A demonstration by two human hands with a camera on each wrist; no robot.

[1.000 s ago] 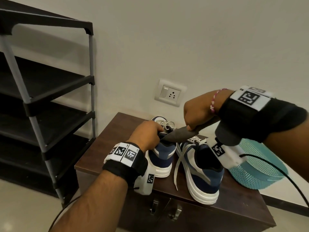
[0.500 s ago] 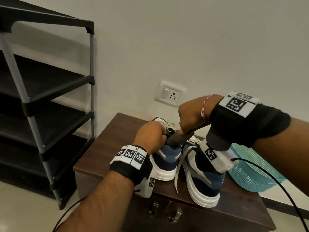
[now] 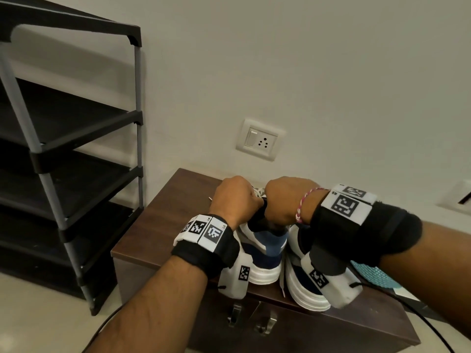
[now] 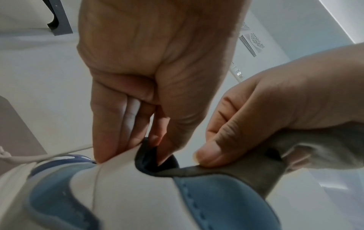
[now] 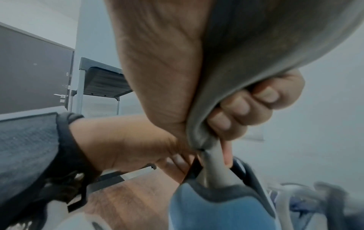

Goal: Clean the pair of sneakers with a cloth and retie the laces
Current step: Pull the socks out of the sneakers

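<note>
With the left hand (image 4: 157,74) pinching the sneaker (image 3: 265,250) collar and the right hand (image 5: 226,109) just beside it bunched round the cloth (image 5: 246,54), a hard wipe could tip the shoe off the worktop (image 3: 163,225).

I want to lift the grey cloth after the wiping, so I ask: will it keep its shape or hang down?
The grey cloth will probably hang limp: it bunches into soft folds where the right hand grips it. It also bends over the collar of the sneaker, so it seems thin and light. It looks matte, so it is likely not slippery.
</note>
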